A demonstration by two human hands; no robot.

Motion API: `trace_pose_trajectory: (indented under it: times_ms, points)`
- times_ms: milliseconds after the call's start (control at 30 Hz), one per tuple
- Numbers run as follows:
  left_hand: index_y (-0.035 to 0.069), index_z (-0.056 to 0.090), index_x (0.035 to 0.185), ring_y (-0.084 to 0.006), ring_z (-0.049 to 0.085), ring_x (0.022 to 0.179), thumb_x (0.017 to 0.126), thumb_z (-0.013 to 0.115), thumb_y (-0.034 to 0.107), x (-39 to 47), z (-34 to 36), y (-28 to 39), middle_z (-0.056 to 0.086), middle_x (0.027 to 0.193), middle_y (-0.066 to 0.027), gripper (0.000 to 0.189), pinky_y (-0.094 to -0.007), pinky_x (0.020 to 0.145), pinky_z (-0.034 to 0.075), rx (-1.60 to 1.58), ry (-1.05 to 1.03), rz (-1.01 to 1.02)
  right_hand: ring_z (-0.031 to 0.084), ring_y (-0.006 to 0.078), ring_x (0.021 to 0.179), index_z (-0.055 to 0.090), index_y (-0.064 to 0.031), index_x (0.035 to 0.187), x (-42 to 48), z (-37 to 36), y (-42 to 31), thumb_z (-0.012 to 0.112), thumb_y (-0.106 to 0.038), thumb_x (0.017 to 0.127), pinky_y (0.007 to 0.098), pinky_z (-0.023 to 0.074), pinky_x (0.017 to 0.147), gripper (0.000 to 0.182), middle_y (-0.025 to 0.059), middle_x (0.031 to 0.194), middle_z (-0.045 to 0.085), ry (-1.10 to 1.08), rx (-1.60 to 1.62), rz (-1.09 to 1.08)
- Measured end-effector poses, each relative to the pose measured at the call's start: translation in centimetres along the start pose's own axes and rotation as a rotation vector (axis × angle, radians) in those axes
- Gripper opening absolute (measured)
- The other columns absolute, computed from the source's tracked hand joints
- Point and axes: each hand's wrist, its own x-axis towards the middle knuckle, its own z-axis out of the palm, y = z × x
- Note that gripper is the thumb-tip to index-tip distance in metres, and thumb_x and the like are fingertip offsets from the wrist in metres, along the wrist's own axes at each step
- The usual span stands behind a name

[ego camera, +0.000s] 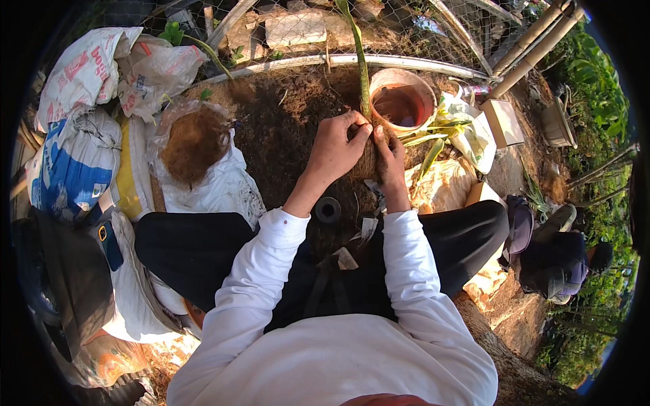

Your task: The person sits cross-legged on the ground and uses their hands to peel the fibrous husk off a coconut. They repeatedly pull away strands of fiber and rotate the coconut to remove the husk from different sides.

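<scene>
A long, upright snake plant leaf rises from between my two hands. My left hand pinches at the base of the leaf with thumb and forefinger. Close on its right, my right hand has its fingers around brown fibre at the leaf's base; its fingertips are soiled. Just beyond my right hand stands a round clay-coloured pot with reddish-brown water in it. Several more snake plant leaves lie right of the hands, beside a white-and-green plastic bag.
Brown coconut fibre lies in an open plastic bag at left. Stuffed sacks and a phone are farther left. A wire-mesh fence bounds the far side. Another person is at the right, near a box.
</scene>
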Motion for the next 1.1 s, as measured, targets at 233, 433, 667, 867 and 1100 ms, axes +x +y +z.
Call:
trace_pose_trajectory:
  times_ms: [233, 433, 667, 867, 1100]
  points:
    - [-0.004, 0.067, 0.092, -0.0076, 0.056, 0.058, 0.093, 0.065, 0.008, -3.8, 1.5, 1.8, 0.066, 0.071, -0.0082, 0.012, -0.0263, 0.053, 0.043, -0.109, -0.054, -0.006, 0.053, 0.0191, 0.117, 0.051, 0.0088, 0.134, 0.5, -0.8, 0.1, 0.062, -0.041, 0.100, 0.0318, 0.0418, 0.100, 0.061, 0.0141, 0.126, 0.059, 0.069, 0.128, -0.055]
    - [-0.001, 0.062, 0.094, -0.0045, 0.053, 0.056, 0.098, 0.061, 0.009, -5.8, 3.0, 0.8, 0.062, 0.067, -0.0033, 0.011, -0.0225, 0.049, 0.039, -0.394, -0.095, -0.333, 0.051, 0.0198, 0.118, 0.048, 0.0073, 0.136, 0.9, -1.1, 0.2, 0.061, -0.044, 0.099, 0.0340, 0.0382, 0.104, 0.064, 0.0134, 0.128, 0.057, 0.183, 0.253, -0.076]
    - [0.002, 0.058, 0.098, -0.0033, 0.047, 0.052, 0.101, 0.059, 0.009, -7.8, 3.6, 0.8, 0.063, 0.069, -0.0050, 0.008, -0.0198, 0.044, 0.032, -0.658, -0.048, -0.508, 0.056, 0.0233, 0.110, 0.045, 0.0017, 0.140, 0.3, -1.0, -0.7, 0.056, -0.046, 0.101, 0.0371, 0.0492, 0.089, 0.063, 0.0135, 0.126, 0.055, 0.287, 0.315, -0.155]
    - [0.005, 0.057, 0.096, -0.0033, 0.051, 0.056, 0.100, 0.060, 0.010, -8.2, 4.7, -0.7, 0.062, 0.070, -0.0031, 0.008, -0.0192, 0.045, 0.032, -0.628, -0.206, -0.440, 0.045, 0.0290, 0.131, 0.033, -0.0042, 0.151, 1.4, -3.0, 0.4, 0.049, -0.049, 0.103, 0.0488, 0.0426, 0.104, 0.068, 0.0155, 0.149, 0.039, 0.287, 0.459, -0.174]
    - [0.006, 0.057, 0.093, -0.0042, 0.054, 0.062, 0.099, 0.062, 0.011, -8.7, 5.1, -2.9, 0.059, 0.072, 0.0014, 0.009, -0.0198, 0.052, 0.038, -0.691, -0.243, -0.387, 0.054, 0.0306, 0.124, 0.045, -0.0059, 0.143, 1.4, -2.2, 0.8, 0.052, -0.050, 0.101, 0.0464, 0.0429, 0.106, 0.061, 0.0132, 0.138, 0.054, 0.256, 0.575, -0.208]
